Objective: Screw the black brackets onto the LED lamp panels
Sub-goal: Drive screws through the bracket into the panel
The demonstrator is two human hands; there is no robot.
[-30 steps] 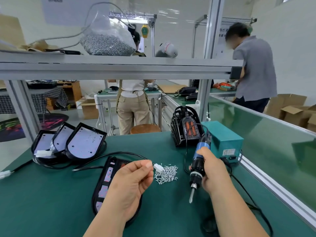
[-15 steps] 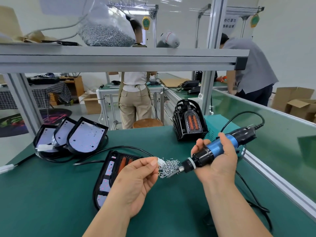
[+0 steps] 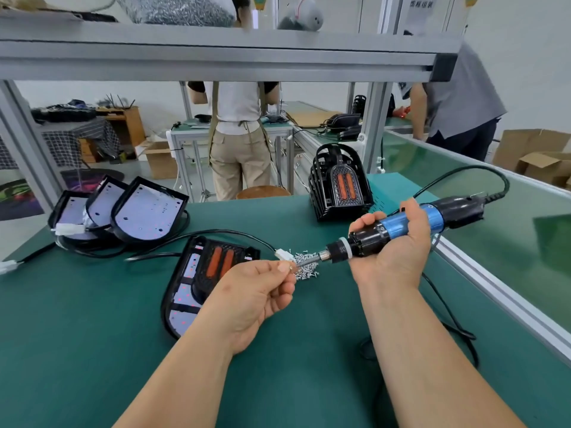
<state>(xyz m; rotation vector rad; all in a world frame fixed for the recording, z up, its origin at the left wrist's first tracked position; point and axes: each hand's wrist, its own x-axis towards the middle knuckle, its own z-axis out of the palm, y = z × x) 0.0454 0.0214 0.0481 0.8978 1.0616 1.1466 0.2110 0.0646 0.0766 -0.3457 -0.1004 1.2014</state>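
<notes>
My right hand (image 3: pixel 394 242) grips a blue and black electric screwdriver (image 3: pixel 401 228), held level with its bit pointing left. My left hand (image 3: pixel 256 291) pinches a small screw at the bit's tip, just above a pile of silver screws (image 3: pixel 306 267) on the green mat. Under my left hand lies an LED lamp panel (image 3: pixel 188 285) with a black bracket (image 3: pixel 216 264) carrying two orange strips on top. A stack of black brackets (image 3: pixel 338 186) stands at the back of the mat.
Three LED panels (image 3: pixel 148 208) lean together at the back left with black cables and white connectors (image 3: pixel 69 229). The screwdriver's cord (image 3: pixel 445 307) trails along the right side beside an aluminium rail. Two people stand at benches beyond. A metal shelf runs overhead.
My right hand has turned the screwdriver from bit-down to level, bit pointing left. My left hand has brought its pinched fingers to the bit tip above the screw pile.
</notes>
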